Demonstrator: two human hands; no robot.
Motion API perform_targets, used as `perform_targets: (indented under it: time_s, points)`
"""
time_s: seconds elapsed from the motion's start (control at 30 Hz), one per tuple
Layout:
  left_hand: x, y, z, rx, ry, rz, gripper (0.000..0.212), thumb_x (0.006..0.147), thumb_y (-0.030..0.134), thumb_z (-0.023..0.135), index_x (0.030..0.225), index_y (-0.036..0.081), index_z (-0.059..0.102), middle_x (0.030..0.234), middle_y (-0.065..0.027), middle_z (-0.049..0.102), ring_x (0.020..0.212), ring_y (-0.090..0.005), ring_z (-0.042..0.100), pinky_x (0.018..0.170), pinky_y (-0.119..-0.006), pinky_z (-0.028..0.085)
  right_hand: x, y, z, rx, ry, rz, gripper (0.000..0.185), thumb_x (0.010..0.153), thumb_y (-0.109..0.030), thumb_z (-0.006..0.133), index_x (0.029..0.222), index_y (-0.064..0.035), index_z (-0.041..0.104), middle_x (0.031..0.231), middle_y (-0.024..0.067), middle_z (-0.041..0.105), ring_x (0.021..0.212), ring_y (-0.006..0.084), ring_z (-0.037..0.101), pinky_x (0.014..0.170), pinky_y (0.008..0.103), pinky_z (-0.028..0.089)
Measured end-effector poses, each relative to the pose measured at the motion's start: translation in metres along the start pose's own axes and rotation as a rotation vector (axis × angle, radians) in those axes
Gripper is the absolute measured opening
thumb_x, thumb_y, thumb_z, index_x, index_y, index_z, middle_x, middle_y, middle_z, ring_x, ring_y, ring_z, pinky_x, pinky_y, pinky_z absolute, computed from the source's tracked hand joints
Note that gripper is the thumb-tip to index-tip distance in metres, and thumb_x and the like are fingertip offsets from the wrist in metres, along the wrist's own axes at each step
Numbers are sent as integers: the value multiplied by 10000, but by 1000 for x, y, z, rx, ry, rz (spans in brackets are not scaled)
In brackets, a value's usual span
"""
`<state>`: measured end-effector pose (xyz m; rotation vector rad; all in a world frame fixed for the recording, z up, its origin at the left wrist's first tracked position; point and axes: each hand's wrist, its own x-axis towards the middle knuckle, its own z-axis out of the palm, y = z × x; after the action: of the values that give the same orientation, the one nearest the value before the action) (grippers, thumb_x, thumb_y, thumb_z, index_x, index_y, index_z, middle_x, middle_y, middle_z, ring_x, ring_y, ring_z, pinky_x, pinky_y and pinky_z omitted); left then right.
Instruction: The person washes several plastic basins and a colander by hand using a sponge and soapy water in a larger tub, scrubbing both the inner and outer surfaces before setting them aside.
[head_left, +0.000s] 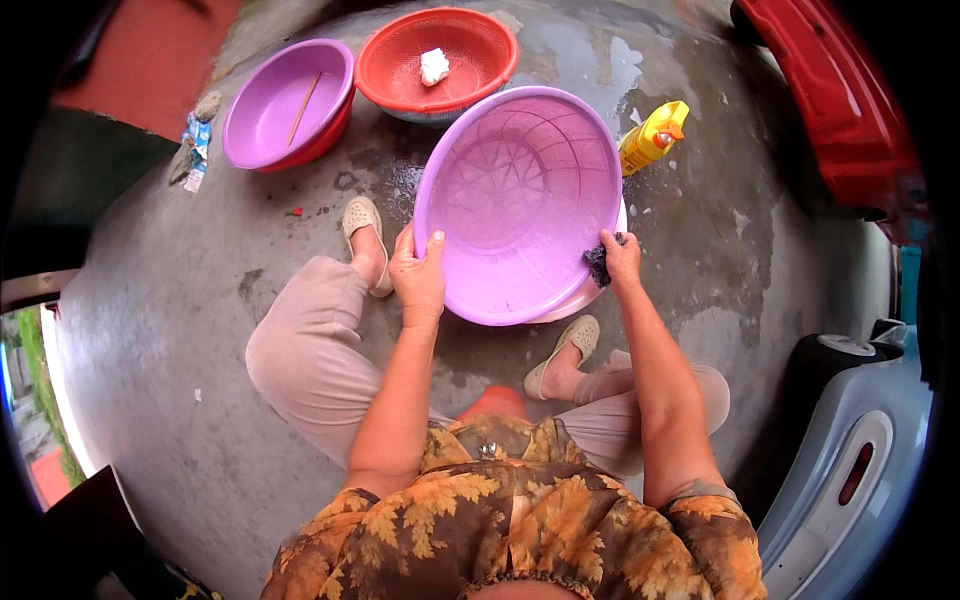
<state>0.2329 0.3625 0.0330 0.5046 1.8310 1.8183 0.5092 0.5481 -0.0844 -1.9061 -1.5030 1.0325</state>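
Between my knees a purple plastic colander basket (510, 187) is held tilted, its inside facing me. My left hand (420, 277) grips its rim on the left, thumb over the edge. On the right side, my right hand (622, 259) pinches a dark scouring pad (598, 264) against the rim. Below the basket shows part of a pale basin (581, 304), mostly hidden. Just right of the basket stands a yellow detergent bottle (651, 139) with an orange cap.
Ahead sits a red plastic colander (480, 52) with a white crumpled lump (434, 67) inside. Left of it, a purple basin (262, 112) holds a thin wooden stick (304, 109) and rests on a red one. Wet patches mark the concrete floor (187, 300). Vehicles (832, 450) stand along the right.
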Motion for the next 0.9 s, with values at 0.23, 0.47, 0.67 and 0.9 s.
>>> perform_targets:
  time_s: [0.23, 0.47, 0.67, 0.9]
  points:
    - [29, -36, 10, 136, 50, -166, 499, 809, 178, 635, 1226, -42, 472, 1185, -173, 513, 1081, -218, 515, 927, -308, 399, 10, -23, -42, -542, -86, -46, 437, 693, -304, 683, 991, -15, 545, 884, 212, 629, 860, 349, 609, 772, 409, 459]
    - [219, -44, 18, -235, 304, -533, 610, 803, 216, 663, 1242, -72, 352, 1165, -213, 446, 1001, -338, 522, 828, -437, 488, 17, -89, -44, -574, -98, -169, 264, 739, -263, 635, 903, -60, 595, 837, 177, 640, 816, 334, 613, 733, 405, 461]
    - [306, -42, 44, -412, 440, -567, 348, 835, 113, 611, 1114, -31, 461, 1059, -202, 530, 833, -296, 609, 643, -367, 549, 6, -108, -27, -289, -110, -221, 191, 770, -165, 649, 900, -44, 579, 691, 89, 579, 598, 141, 528, 599, 296, 453]
    - [318, -50, 57, -314, 342, -635, 236, 789, -17, 574, 1012, -27, 499, 956, -151, 578, 735, -235, 625, 548, -318, 537, 6, -118, -4, -123, -201, -240, 143, 794, -109, 625, 903, -32, 574, 669, 20, 547, 600, 84, 482, 555, 254, 427]
